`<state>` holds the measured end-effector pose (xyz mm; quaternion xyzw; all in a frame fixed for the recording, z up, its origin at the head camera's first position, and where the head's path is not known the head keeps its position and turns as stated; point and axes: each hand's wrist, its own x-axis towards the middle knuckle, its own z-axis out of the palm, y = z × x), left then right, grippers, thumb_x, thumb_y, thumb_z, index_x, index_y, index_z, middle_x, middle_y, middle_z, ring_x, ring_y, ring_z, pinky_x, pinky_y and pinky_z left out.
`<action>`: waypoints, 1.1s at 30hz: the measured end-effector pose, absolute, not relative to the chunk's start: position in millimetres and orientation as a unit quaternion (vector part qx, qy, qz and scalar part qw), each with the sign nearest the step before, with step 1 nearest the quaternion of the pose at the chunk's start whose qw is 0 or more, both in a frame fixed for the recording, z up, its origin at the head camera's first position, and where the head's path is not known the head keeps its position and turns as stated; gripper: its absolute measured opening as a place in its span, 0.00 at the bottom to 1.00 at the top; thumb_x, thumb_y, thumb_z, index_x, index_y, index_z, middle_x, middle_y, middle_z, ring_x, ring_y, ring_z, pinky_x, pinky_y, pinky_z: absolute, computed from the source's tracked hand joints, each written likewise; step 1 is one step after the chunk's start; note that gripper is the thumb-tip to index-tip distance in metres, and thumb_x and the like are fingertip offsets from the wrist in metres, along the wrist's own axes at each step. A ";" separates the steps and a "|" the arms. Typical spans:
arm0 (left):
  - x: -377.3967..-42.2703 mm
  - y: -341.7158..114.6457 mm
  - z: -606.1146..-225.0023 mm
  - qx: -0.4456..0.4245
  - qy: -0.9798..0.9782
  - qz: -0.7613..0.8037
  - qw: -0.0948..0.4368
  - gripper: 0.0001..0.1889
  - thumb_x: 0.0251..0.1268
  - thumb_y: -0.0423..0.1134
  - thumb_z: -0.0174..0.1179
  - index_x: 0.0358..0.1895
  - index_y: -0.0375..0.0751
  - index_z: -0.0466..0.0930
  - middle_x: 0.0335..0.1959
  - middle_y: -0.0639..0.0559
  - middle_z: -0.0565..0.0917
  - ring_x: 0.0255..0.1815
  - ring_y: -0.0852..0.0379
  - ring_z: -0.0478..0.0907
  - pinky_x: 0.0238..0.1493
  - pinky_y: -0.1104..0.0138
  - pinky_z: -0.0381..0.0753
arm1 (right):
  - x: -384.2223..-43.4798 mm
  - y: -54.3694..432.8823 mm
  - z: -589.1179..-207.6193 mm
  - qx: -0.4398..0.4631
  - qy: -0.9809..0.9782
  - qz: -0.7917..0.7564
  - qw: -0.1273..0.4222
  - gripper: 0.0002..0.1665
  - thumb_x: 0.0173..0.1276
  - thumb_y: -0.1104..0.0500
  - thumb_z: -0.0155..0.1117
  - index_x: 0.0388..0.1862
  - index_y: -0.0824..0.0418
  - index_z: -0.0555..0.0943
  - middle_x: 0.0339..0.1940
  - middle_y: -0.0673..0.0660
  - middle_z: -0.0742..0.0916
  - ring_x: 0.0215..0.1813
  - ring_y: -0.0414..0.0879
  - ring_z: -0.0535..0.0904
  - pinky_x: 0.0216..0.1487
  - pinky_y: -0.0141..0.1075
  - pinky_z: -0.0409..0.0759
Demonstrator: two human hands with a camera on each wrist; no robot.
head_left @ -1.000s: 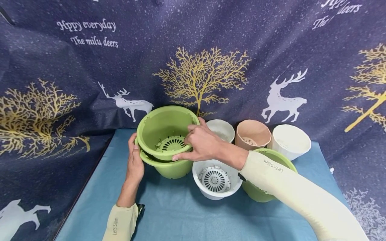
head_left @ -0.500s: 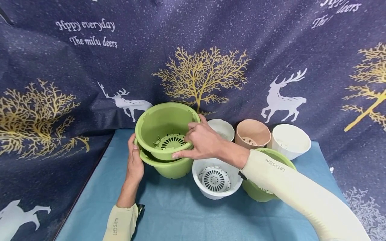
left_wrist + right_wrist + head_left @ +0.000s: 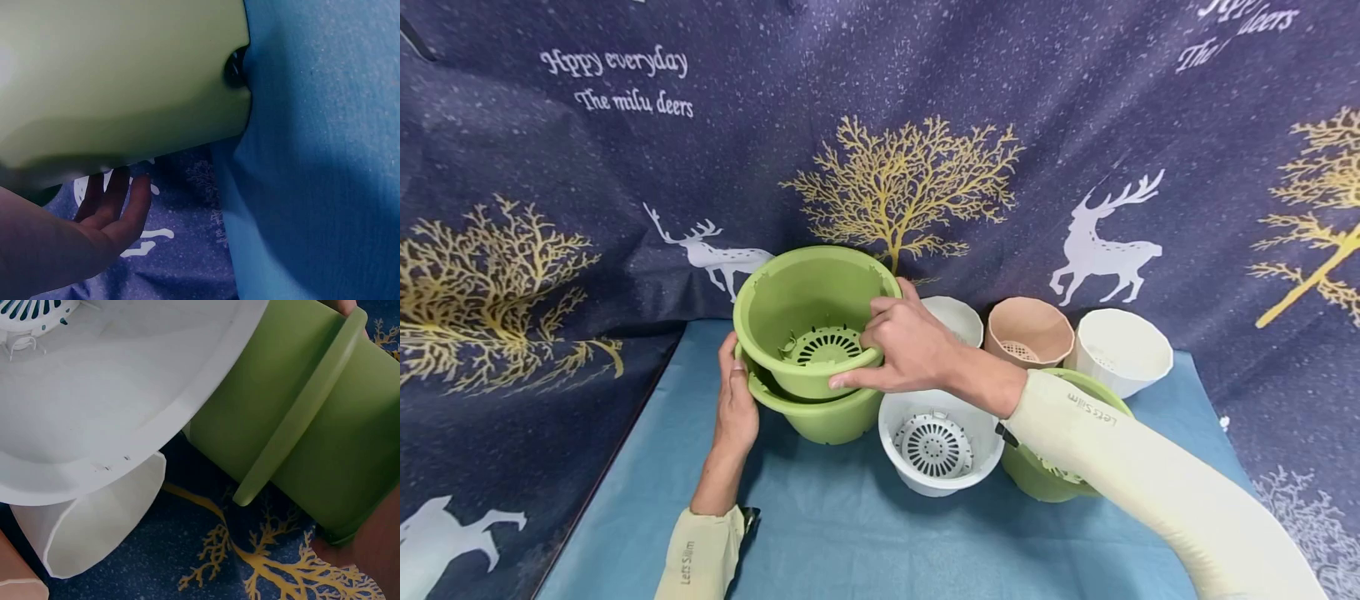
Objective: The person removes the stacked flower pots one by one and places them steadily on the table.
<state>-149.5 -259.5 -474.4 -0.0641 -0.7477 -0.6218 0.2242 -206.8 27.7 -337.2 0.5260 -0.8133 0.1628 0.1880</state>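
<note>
Two green plastic plant pots are nested, one partly inside the other. The upper green pot [image 3: 808,287] tilts toward me, its slotted base showing. My right hand [image 3: 910,342] grips its right rim, thumb on the outside and fingers over the edge. Beneath it, the lower green pot [image 3: 835,423] stands on the cloth. My left hand [image 3: 737,408] holds that pot's left side, thumb at the rim. In the left wrist view, fingers [image 3: 131,212] reach along the lower pot's wall. From the right wrist, the lower pot's rim [image 3: 303,412] crosses in front of the upper pot [image 3: 350,450].
A white round pot [image 3: 935,492] stands just right of the nested pair. A second green pot [image 3: 1037,483] is partly under my right forearm. Behind are a greyish-white pot [image 3: 951,312], a brown pot [image 3: 1030,321] and a white faceted pot [image 3: 1123,346], against a blue printed backdrop [image 3: 700,167].
My right hand has raised the upper green pot slightly, up and away from the lower one, and the gap between them has grown. The left hand and lower pot have stayed put.
</note>
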 end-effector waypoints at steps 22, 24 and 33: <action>-148.6 -260.0 -473.5 -0.061 -0.760 -0.607 0.222 0.26 0.90 0.43 0.25 0.83 0.42 0.54 0.82 0.44 0.60 0.78 0.56 0.58 0.73 0.71 0.57 | -204.3 37.3 -314.2 0.532 -0.788 0.183 0.250 0.51 0.69 0.14 0.37 0.13 0.51 0.79 0.16 0.43 0.82 0.32 0.45 0.71 0.67 0.70 0.64; -148.3 -259.8 -473.4 -0.056 -0.763 -0.605 0.220 0.26 0.90 0.44 0.25 0.82 0.42 0.54 0.82 0.45 0.59 0.79 0.54 0.57 0.73 0.70 0.56 | -204.8 38.9 -312.6 0.539 -0.776 0.193 0.266 0.49 0.70 0.15 0.41 0.12 0.51 0.79 0.16 0.43 0.82 0.32 0.45 0.71 0.65 0.68 0.65; -148.6 -259.4 -473.2 -0.052 -0.772 -0.594 0.220 0.26 0.91 0.45 0.26 0.83 0.46 0.56 0.83 0.48 0.58 0.83 0.50 0.54 0.77 0.60 0.53 | -204.2 45.9 -303.8 0.559 -0.734 0.251 0.294 0.42 0.71 0.21 0.54 0.12 0.51 0.75 0.14 0.44 0.78 0.30 0.46 0.69 0.62 0.64 0.67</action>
